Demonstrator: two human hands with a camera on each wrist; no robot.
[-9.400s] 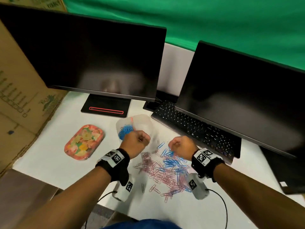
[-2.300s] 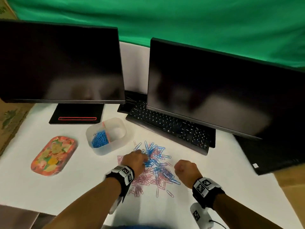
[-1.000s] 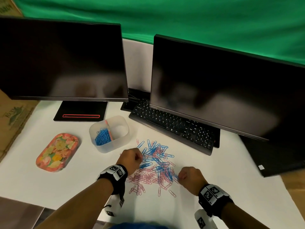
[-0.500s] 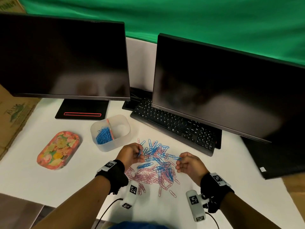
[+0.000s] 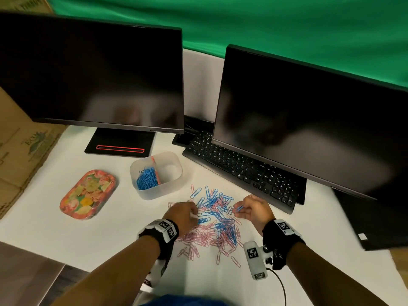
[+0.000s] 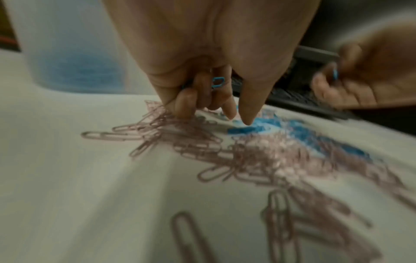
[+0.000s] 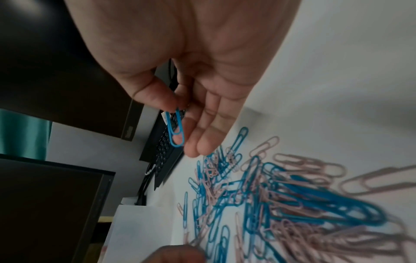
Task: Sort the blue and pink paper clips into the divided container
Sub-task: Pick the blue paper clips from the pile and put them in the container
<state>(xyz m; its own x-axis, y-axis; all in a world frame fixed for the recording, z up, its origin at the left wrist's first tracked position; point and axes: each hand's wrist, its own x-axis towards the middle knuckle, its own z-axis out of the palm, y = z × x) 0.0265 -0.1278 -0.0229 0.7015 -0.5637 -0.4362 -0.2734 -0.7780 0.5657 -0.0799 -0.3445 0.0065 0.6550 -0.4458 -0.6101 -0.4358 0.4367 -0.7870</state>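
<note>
A mixed pile of blue and pink paper clips (image 5: 215, 224) lies on the white table, just right of the clear divided container (image 5: 167, 191). The container's left compartment holds blue clips (image 5: 146, 178); no clips show in its right compartment. My left hand (image 5: 194, 214) is down on the pile's left side. Its curled fingers (image 6: 203, 85) hold a blue clip (image 6: 218, 82), and its thumb and forefinger tips touch the pile (image 6: 258, 154). My right hand (image 5: 237, 209) hovers at the pile's upper right. Its thumb and forefinger pinch one blue clip (image 7: 176, 131) by the end.
Two dark monitors (image 5: 92, 71) (image 5: 309, 120) and a black keyboard (image 5: 240, 168) stand behind the pile. A floral tray (image 5: 88, 194) lies left of the container, and cardboard (image 5: 19, 146) lines the far left. The table's near edge (image 5: 66, 262) is at my left forearm.
My right hand has picked a blue clip off the pile's lower right and lifted it to the upper right. My left hand has dropped back onto the pile.
</note>
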